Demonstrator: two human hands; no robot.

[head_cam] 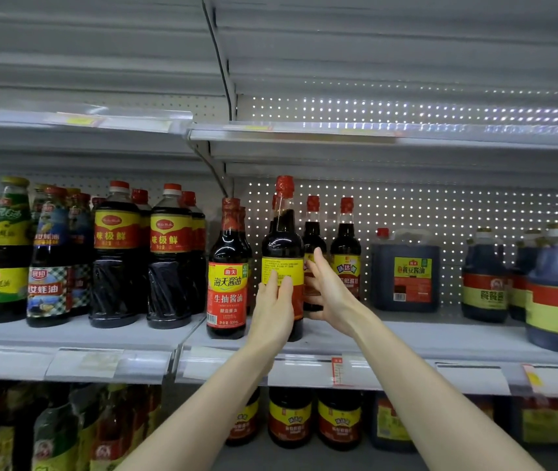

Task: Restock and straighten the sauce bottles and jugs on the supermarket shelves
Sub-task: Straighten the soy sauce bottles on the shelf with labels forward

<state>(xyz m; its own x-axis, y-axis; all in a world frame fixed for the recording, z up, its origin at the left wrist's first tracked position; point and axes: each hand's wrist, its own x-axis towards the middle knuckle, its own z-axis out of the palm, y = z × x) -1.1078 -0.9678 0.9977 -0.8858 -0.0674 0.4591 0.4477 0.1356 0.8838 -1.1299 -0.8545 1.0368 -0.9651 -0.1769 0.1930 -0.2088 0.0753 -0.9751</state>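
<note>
The sauce bottle (282, 239), likely heavy, slick glass, is pressed by the flat, open left grip (272, 305); the right grip (326, 290) is spread open alongside. Its wide body should be clasped.

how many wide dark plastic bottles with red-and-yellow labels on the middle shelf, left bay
4: two front bottles side by side, two rear bottles peeking out behind them. More may be hidden further back.

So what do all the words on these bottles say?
"海天酱油", "生抽酱油": front bottle.
"味极鲜": big bottle and its neighbour.
"黄豆酱油": square jug.
"味达美": slim bottle.
Too small: back label of the tall bottle under the left hand.
Too blurred: price tags.
</note>
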